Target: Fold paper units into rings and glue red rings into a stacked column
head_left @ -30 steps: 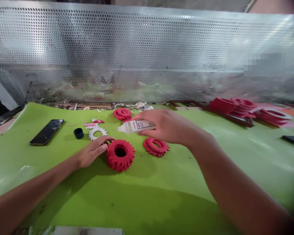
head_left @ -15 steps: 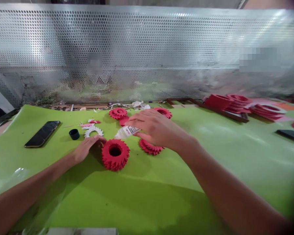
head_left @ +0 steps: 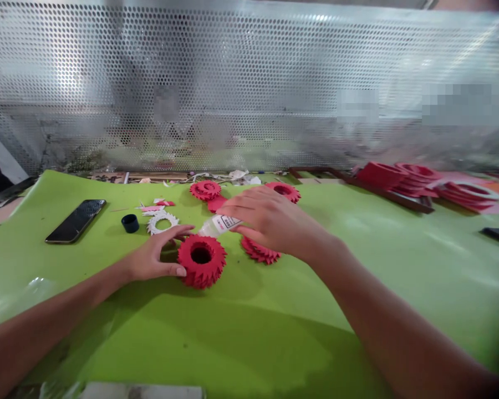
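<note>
My right hand (head_left: pixel 266 219) is closed around a white, labelled squeeze bottle (head_left: pixel 222 224), tilted with its tip down to the left. That tip is just behind a stack of red toothed paper rings (head_left: pixel 202 266); whether they touch I cannot tell. My left hand (head_left: pixel 156 257) grips the stack's left side, thumb at the front and fingers behind. Right of this stack, partly under my right hand, lies another red toothed stack (head_left: pixel 260 250). Farther back are a red toothed ring piece (head_left: pixel 205 190) and another (head_left: pixel 286 192). A white toothed ring (head_left: pixel 162 221) lies behind my left hand.
A phone (head_left: pixel 75 221) and a dark round cap (head_left: pixel 130 224) lie on the green sheet (head_left: pixel 274 332) at left. Red rings (head_left: pixel 416 176) are piled by a brown frame (head_left: pixel 388 191) at back right. A perforated metal panel (head_left: pixel 249 83) stands behind.
My left hand has opened its thumb away from its fingers and brought it to the front of the red stack. The bottle stays in my right hand; the view has shifted slightly.
</note>
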Motion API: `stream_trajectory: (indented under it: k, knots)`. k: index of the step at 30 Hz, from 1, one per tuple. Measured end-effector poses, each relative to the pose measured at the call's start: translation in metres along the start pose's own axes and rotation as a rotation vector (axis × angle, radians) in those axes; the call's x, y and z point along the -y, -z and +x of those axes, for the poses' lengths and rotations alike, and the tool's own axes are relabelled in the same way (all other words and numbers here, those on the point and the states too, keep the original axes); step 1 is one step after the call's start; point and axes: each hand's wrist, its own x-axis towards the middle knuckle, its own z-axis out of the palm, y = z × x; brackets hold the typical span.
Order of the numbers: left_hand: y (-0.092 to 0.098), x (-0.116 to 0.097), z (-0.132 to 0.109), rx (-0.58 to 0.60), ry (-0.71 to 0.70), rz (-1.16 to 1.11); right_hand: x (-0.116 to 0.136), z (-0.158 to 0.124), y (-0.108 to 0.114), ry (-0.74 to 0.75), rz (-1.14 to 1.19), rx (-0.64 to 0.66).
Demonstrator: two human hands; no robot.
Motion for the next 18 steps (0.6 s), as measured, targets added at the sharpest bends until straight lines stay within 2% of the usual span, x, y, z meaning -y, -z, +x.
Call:
stream_trajectory:
  k: [18]
  knots:
    - [-0.0015,-0.0045,0.002,0.009,-0.043,0.023,-0.0003,0.0008,-0.0001,0.001,0.047,0.015]
